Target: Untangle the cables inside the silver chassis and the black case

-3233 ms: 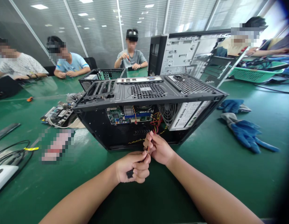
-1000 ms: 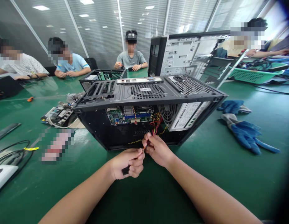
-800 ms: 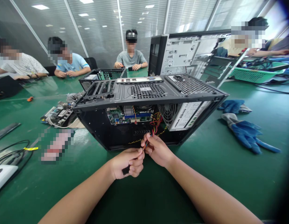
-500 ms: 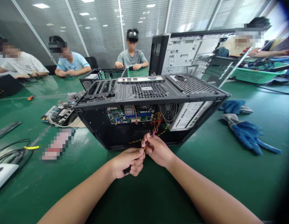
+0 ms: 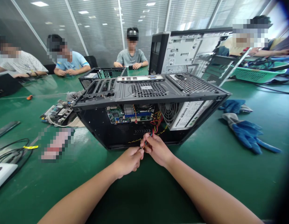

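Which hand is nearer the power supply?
The right hand. In the view, it is below and left of the power supply; the left hand is farther left and slightly lower.

A hand could pass over the near-right table [image 5: 242,174]; a computer case [image 5: 146,100] blocks the far side, with gloves [image 5: 244,133] right of it and a circuit board [image 5: 61,112] left.

pretty bright, light panels [image 5: 39,4] from 10 to 12 o'clock, glare near 2, table [image 5: 144,199] shadowed at 6, blurry black edge toward 4
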`<state>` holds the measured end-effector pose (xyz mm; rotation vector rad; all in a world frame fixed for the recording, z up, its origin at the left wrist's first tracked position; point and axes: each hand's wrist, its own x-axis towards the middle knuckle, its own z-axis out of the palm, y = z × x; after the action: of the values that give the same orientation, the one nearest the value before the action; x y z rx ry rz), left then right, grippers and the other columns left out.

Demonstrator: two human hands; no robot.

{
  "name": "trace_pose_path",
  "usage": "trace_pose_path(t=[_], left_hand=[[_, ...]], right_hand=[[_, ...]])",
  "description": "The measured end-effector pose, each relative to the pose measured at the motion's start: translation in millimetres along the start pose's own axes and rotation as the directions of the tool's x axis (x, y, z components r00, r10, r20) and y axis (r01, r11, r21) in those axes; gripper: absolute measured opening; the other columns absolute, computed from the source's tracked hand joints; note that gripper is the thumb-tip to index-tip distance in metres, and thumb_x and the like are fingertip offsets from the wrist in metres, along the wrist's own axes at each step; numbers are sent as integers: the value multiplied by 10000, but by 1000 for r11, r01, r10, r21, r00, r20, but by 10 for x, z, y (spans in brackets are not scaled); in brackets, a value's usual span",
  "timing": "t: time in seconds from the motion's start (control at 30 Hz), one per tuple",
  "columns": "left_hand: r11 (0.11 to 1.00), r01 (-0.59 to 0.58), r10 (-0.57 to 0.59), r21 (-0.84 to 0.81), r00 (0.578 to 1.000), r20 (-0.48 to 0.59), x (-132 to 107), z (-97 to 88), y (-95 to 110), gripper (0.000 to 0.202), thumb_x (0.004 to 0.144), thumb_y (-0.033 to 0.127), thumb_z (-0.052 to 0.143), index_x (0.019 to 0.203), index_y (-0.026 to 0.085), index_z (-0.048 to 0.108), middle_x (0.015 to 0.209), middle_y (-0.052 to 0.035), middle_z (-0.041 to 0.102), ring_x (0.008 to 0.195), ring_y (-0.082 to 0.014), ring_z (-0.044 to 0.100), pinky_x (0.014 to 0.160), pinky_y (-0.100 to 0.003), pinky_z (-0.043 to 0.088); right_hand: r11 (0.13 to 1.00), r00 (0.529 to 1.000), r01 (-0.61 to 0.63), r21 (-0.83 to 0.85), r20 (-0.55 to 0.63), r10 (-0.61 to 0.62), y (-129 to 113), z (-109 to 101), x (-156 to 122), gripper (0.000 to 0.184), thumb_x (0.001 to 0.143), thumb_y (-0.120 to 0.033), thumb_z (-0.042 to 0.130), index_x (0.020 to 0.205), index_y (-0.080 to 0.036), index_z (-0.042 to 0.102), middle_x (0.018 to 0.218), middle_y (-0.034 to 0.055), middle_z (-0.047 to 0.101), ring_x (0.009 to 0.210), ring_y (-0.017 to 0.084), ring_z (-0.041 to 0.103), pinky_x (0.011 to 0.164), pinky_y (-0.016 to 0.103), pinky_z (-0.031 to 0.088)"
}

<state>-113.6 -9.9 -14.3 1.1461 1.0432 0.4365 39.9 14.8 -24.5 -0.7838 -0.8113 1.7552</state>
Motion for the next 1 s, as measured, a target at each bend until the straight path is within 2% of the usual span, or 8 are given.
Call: trace_pose_path(t=[0.1, 0.2, 0.27, 0.33, 0.5, 0.73, 0.87, 1.0], left_hand=[[953, -105, 134, 283, 987, -87, -8, -2, 20, 359, 920, 506, 383, 740, 197, 421, 502, 74, 343, 448, -88, 311, 475, -224, 270], [812, -212, 317, 544, 942, -107, -34, 3, 80, 274, 933, 360, 370, 751, 182, 472, 617, 16, 467, 564, -123, 427, 574, -249, 332], [728, -257, 401, 636, 911, -91, -48, 7, 111, 222, 929, 299, 365, 817, 178, 514, 709, -10, 529, 640, -143, 473, 639, -263, 355], [696, -267, 426, 667, 901, -84, -54, 8, 121, 210, 927, 282, 363, 850, 178, 529, 743, -17, 549, 667, -151, 490, 659, -266, 359], [751, -225, 352, 620, 932, -88, -49, -12, 109, 288, 931, 331, 349, 707, 185, 457, 644, 2, 502, 629, -140, 475, 594, -245, 343], [797, -201, 306, 569, 947, -95, -63, -14, 141, 287, 923, 360, 357, 712, 187, 444, 570, 33, 434, 543, -113, 407, 537, -234, 319], [882, -184, 240, 435, 968, -78, -34, -28, 71, 342, 921, 455, 366, 719, 187, 435, 527, 56, 386, 486, -95, 368, 493, -224, 305], [972, -107, 119, 208, 992, -47, -8, -26, 3, 385, 896, 553, 407, 748, 197, 409, 476, 91, 327, 427, -73, 291, 436, -207, 269]], right_hand=[[1000, 1000, 12, 1, 1, -12, -12, 11, -8, 314, 812, -459, 668, 763, -184, 524, 658, -7, 620, 444, 62, 369, 464, 235, 292], [1000, 1000, 15, 9, 4, -15, -26, 28, -17, 315, 811, -454, 670, 756, -182, 521, 656, -8, 620, 444, 57, 365, 471, 233, 290], [1000, 1000, 18, 13, 3, -18, -31, 35, -22, 314, 813, -453, 669, 754, -183, 520, 656, -9, 620, 444, 55, 362, 477, 233, 293], [1000, 1000, 20, 15, 3, -20, -31, 35, -24, 311, 813, -452, 670, 753, -185, 522, 657, -9, 620, 446, 57, 361, 478, 235, 292], [999, 999, 5, 46, 46, -7, -23, 19, -16, 310, 824, -449, 662, 743, -187, 519, 649, -12, 608, 450, 63, 359, 479, 238, 284], [998, 999, -11, 65, 50, 8, -38, 28, -20, 311, 814, -449, 677, 750, -188, 520, 647, -22, 593, 458, 64, 366, 485, 235, 295], [996, 998, -26, 82, 63, 20, -45, 29, -23, 317, 806, -452, 686, 746, -189, 520, 641, -27, 590, 452, 61, 371, 488, 230, 312], [995, 997, -30, 95, 68, 24, -36, 14, -18, 307, 812, -447, 681, 749, -193, 521, 648, -25, 590, 464, 70, 376, 484, 231, 327]])
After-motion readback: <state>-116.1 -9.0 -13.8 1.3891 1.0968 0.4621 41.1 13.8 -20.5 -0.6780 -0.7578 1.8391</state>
